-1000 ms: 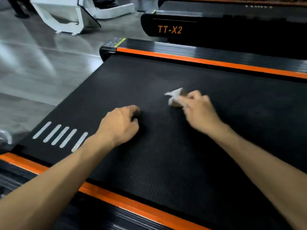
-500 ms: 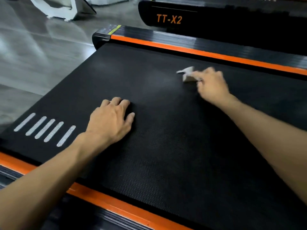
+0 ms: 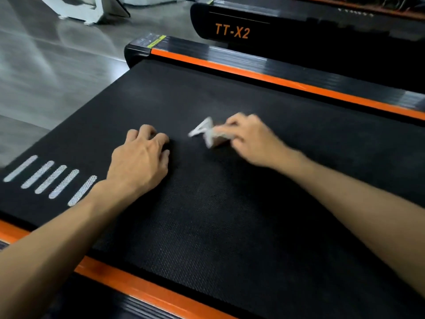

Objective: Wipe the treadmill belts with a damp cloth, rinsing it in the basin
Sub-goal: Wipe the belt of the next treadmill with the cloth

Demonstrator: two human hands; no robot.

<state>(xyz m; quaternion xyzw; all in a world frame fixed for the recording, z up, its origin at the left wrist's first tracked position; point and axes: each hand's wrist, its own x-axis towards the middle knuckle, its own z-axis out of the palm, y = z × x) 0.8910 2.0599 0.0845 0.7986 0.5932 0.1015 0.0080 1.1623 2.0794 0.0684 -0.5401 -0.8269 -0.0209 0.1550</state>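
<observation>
A black textured treadmill belt point(image 3: 230, 215) fills most of the head view. My right hand point(image 3: 250, 140) grips a small white cloth point(image 3: 208, 132) and holds it against the middle of the belt; both are blurred by motion. My left hand point(image 3: 140, 162) rests on the belt to the left of the cloth with its fingers bent. No basin is in view.
Orange-edged side rails run along the belt's near point(image 3: 147, 288) and far point(image 3: 276, 77) sides. White stripe marks point(image 3: 50, 179) lie on the belt's left end. A second treadmill labelled TT-X2 point(image 3: 232, 32) stands behind. Grey floor point(image 3: 50, 72) lies to the left, with a white machine base point(image 3: 92, 10) on it.
My right hand has drawn the cloth back from near the far rail toward me and leftward, closer to my left hand. The left hand has stayed on the belt.
</observation>
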